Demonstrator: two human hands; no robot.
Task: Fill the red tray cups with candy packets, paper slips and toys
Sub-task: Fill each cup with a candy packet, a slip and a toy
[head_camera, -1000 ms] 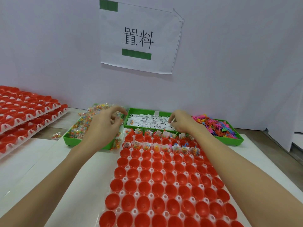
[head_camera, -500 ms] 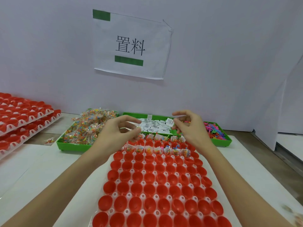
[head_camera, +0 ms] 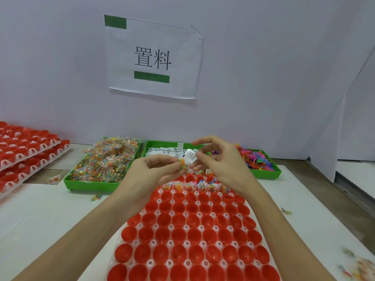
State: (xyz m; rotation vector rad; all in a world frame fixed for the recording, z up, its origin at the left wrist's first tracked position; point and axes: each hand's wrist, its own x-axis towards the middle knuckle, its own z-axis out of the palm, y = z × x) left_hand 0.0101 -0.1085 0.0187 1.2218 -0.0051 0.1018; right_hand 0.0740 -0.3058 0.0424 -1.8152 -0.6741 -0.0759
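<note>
Two hands meet above the red tray (head_camera: 194,240): left hand (head_camera: 154,173) pinches a candy packet (head_camera: 182,163), right hand (head_camera: 221,161) a paper slip (head_camera: 190,155); either light piece may slip loose.

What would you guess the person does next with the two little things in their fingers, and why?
Probably lower both into an empty cup just below the filled rows. The left hand pinches a candy packet, the right hand a paper slip, both above the red tray, where only the far rows are filled.
</note>
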